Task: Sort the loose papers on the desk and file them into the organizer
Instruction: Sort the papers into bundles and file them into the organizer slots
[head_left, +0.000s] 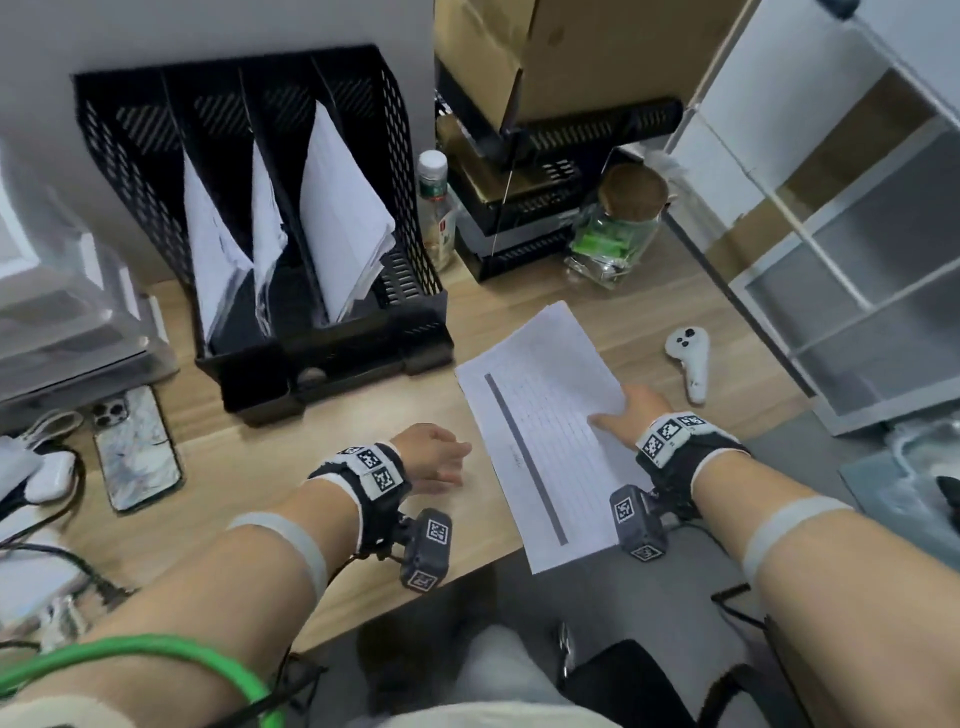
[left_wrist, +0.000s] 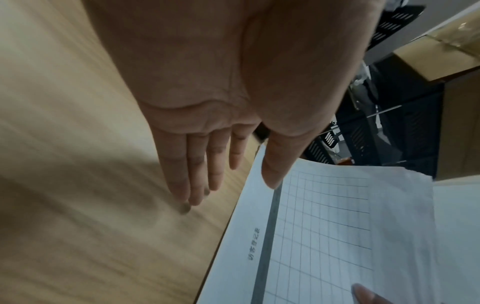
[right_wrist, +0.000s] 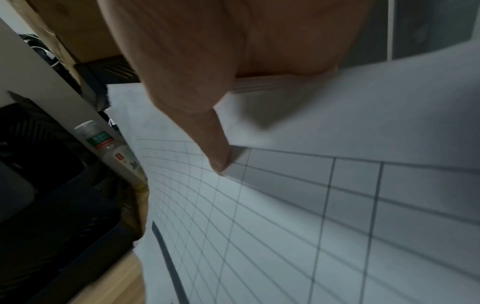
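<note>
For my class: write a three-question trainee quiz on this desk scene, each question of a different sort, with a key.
1. True or false: the left hand grips the sheet.
2. Which hand holds the sheet? A) left B) right C) both
3. Fill in: the organizer has white papers standing in ___ of its slots.

Key:
1. False. It is open beside the sheet, fingers straight over the desk.
2. B. The right hand pinches the sheet's right edge, thumb on top.
3. Three.
</note>
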